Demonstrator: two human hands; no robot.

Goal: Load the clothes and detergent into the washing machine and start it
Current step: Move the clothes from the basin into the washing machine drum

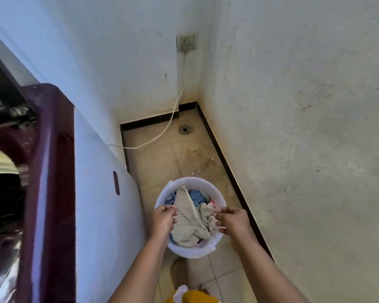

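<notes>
Left hand (163,219) and right hand (233,223) are gripping the basket (193,179) rim; advising a level lift, keeping clothes (187,217) inside.

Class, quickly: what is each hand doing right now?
Left hand: closed, pinching the beige cloth in the basket.
Right hand: closed, pinching the same beige cloth.

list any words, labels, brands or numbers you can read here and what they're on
No text can be read in this view.
The washing machine shows no brand or label on its maroon rim or white side.
The white basket, cream cloth and wall socket show no print.
</notes>
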